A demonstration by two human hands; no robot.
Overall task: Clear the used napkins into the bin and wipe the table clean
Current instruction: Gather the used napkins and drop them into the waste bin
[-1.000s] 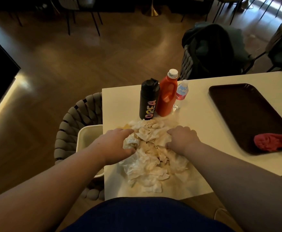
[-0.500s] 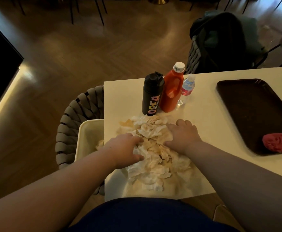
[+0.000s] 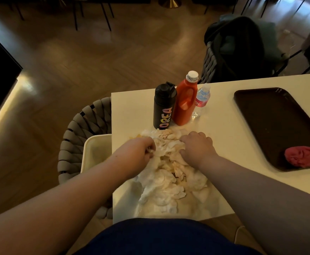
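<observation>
We judge the job barely begun, nothing wiped, since the heap of used napkins [image 3: 169, 178] lies on the table [image 3: 132, 107] just beside the bin [image 3: 95, 148], our left hand [image 3: 137, 153] gripping a bunch at its bin-side edge and our right hand [image 3: 196, 148] on the far side, fingers bent into the paper.

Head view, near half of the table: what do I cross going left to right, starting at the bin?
white bin → left hand → napkin pile → right hand → red cloth
</observation>
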